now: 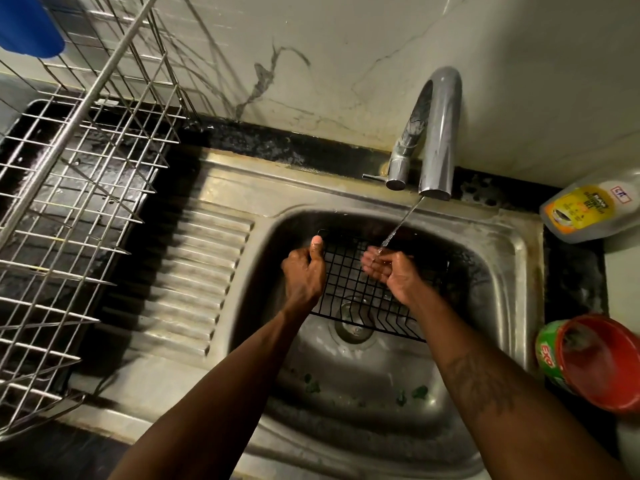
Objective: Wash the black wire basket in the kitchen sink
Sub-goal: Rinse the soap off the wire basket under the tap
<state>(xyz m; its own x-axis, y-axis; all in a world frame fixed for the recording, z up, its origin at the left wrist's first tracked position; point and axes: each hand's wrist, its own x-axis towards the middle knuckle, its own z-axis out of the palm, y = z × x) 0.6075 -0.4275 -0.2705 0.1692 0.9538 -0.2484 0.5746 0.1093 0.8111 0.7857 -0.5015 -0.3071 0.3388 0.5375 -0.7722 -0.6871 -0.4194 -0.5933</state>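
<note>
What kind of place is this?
Likely a home kitchen's washing-up corner: steel sink with a running tap, wire dish rack alongside, green Exo tub at the right.

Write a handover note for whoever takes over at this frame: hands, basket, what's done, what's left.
Left hand grips the black wire basket by its left edge, thumb up. Right hand is open, cupped under the water stream, above the basket.
The basket is held inside the sink, over the drain; the faucet is running.
Done: basket in sink, water on. No suds visible.
Left: likely soap from the tub or bottle at right, scrub, rinse, then probably the rack at left.
</note>
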